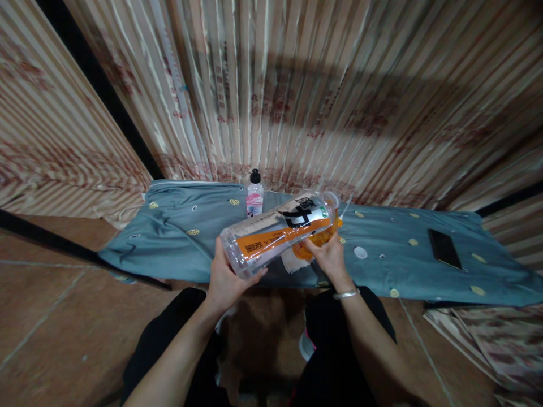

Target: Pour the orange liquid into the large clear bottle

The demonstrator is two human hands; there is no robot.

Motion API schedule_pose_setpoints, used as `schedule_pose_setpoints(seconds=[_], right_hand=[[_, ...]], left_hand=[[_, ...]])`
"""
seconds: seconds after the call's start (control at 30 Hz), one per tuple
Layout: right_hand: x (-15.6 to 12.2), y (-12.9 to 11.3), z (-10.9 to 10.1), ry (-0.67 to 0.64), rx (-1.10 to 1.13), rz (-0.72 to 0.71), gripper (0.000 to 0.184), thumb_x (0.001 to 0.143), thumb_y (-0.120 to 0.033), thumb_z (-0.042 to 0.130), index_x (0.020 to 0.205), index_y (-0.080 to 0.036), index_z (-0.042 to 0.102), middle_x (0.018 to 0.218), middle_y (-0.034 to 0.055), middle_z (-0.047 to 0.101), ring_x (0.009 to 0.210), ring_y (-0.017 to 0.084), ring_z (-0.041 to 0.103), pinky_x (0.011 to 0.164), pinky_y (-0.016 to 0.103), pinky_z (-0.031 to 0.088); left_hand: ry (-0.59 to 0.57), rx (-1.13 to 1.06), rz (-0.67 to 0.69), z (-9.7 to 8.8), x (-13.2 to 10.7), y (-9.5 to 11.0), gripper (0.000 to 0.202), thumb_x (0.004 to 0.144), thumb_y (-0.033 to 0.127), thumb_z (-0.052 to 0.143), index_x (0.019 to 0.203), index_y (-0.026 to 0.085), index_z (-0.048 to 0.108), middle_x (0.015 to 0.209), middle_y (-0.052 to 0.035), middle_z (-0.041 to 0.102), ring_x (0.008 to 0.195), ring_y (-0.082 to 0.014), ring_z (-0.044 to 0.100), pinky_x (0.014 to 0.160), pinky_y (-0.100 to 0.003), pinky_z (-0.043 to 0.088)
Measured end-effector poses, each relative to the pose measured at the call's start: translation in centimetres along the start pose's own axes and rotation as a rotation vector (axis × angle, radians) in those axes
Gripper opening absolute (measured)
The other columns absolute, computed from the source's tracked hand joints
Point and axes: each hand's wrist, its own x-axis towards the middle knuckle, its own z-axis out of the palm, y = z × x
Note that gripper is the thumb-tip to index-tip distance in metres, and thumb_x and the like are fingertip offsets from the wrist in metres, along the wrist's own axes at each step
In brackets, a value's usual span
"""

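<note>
A large clear plastic bottle [282, 232] with an orange, white and black label lies tilted across the middle of the view, its mouth raised to the right. My left hand [227, 282] is wrapped round its base. Just below the bottle's neck end, my right hand [331, 257] is closed round an orange see-through container [303, 250], partly hidden behind the bottle. A thin white tube [347, 205] sticks up near that container. Under the hands lies a crumpled white tissue or cloth [292, 263]. Behind the large bottle stands a small bottle [254, 195] with a black cap and pink label.
A blue-green cloth [169, 226] with yellow prints covers the narrow table. On it are a round white disc, perhaps a cap [360, 252], and a black phone [444, 249] at the right. Striped curtains [271, 102] hang close behind. Dark metal poles [102, 90] flank the table.
</note>
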Motion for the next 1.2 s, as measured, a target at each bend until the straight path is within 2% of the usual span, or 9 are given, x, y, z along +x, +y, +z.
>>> schedule_pose_setpoints(seconds=[0.2, 0.47, 0.73, 0.83, 1.07, 1.2], right_hand=[[0.03, -0.24, -0.02, -0.006, 0.006, 0.033, 0.112, 0.066, -0.093, 0.098, 0.147, -0.020, 0.074, 0.134, 0.0282, 0.095, 0.129, 0.056, 0.091, 0.112, 0.071, 0.075], [0.05, 0.14, -0.01, -0.008, -0.012, 0.003, 0.106, 0.073, -0.089, 0.103, 0.149, -0.021, 0.075, 0.136, 0.0258, 0.096, 0.128, 0.052, 0.092, 0.114, 0.067, 0.075], [0.09, 0.14, 0.04, -0.003, 0.001, -0.028, 0.102, 0.079, -0.087, 0.103, 0.151, -0.021, 0.075, 0.132, 0.0230, 0.096, 0.127, 0.051, 0.092, 0.114, 0.068, 0.076], [0.10, 0.41, 0.10, -0.003, -0.002, -0.030, 0.105, 0.078, -0.089, 0.102, 0.153, -0.021, 0.075, 0.132, 0.0226, 0.096, 0.125, 0.050, 0.092, 0.113, 0.067, 0.076], [0.23, 0.55, 0.14, -0.009, -0.020, 0.015, 0.112, 0.068, -0.092, 0.101, 0.149, -0.019, 0.074, 0.135, 0.0280, 0.094, 0.127, 0.055, 0.092, 0.113, 0.071, 0.075], [0.21, 0.49, 0.11, 0.001, -0.008, -0.014, 0.108, 0.071, -0.090, 0.103, 0.149, -0.021, 0.075, 0.135, 0.0261, 0.095, 0.126, 0.053, 0.092, 0.113, 0.070, 0.075]], left_hand=[[0.004, 0.010, -0.005, 0.10, -0.06, -0.39, 0.089, 0.065, 0.054, 0.122, 0.132, 0.027, 0.071, 0.122, -0.0084, 0.091, 0.118, -0.0408, 0.097, 0.110, -0.057, 0.084], [0.000, -0.044, 0.001, 0.22, -0.17, -0.30, 0.085, 0.068, 0.057, 0.122, 0.129, 0.028, 0.070, 0.126, -0.0100, 0.092, 0.120, -0.0422, 0.098, 0.114, -0.069, 0.082], [0.022, -0.043, -0.021, 0.47, -0.07, -0.14, 0.088, 0.063, 0.055, 0.121, 0.128, 0.026, 0.070, 0.122, -0.0082, 0.093, 0.118, -0.0396, 0.098, 0.108, -0.055, 0.085], [0.035, -0.036, -0.008, 0.56, -0.05, -0.42, 0.088, 0.062, 0.055, 0.121, 0.127, 0.025, 0.070, 0.121, -0.0090, 0.093, 0.116, -0.0401, 0.098, 0.107, -0.056, 0.085], [0.030, -0.010, 0.018, 0.50, -0.07, -0.63, 0.084, 0.064, 0.055, 0.120, 0.126, 0.027, 0.071, 0.120, -0.0083, 0.092, 0.116, -0.0398, 0.098, 0.107, -0.055, 0.085], [0.016, -0.009, 0.019, 0.39, -0.06, -0.47, 0.083, 0.067, 0.057, 0.121, 0.127, 0.027, 0.072, 0.120, -0.0074, 0.092, 0.116, -0.0401, 0.099, 0.105, -0.056, 0.086]])
